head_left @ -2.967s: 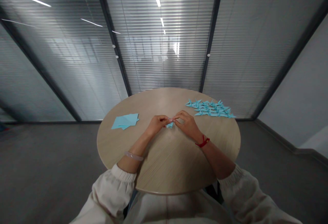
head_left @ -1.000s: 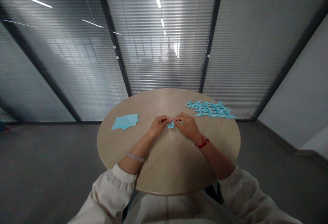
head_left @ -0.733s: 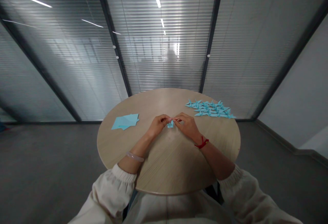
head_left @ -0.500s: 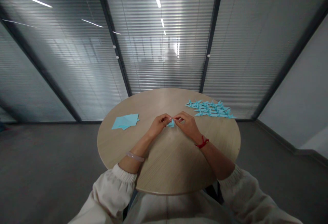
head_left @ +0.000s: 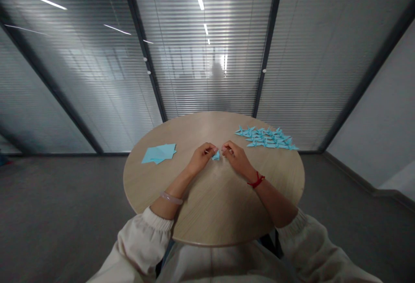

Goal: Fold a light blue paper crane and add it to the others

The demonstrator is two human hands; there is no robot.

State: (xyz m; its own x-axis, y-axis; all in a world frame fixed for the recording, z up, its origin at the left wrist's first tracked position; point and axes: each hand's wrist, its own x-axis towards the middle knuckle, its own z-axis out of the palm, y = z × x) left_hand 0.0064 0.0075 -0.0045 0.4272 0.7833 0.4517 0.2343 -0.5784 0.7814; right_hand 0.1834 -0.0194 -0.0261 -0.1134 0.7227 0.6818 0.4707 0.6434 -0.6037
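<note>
A small folded piece of blue paper (head_left: pixel 216 156) is pinched in the fingertips of my left hand (head_left: pixel 202 155), over the middle of the round table. Just to its right is my right hand (head_left: pixel 236 157), a narrow gap between it and the paper. Its thumb and forefinger are drawn together, and whether anything tiny is between them is too small to tell. Several folded blue paper cranes (head_left: pixel 267 138) stand in close rows at the table's back right. Flat blue paper sheets (head_left: pixel 159 153) lie overlapping on the left side.
The round wooden table (head_left: pixel 223 214) reaches close to my body at its front edge. Behind it stand glass panels with blinds (head_left: pixel 210 93) in dark frames. A white wall (head_left: pixel 382 114) rises on the right.
My right hand has shifted slightly right, off the folded paper it was touching. My left hand has stayed nearly in place with the paper.
</note>
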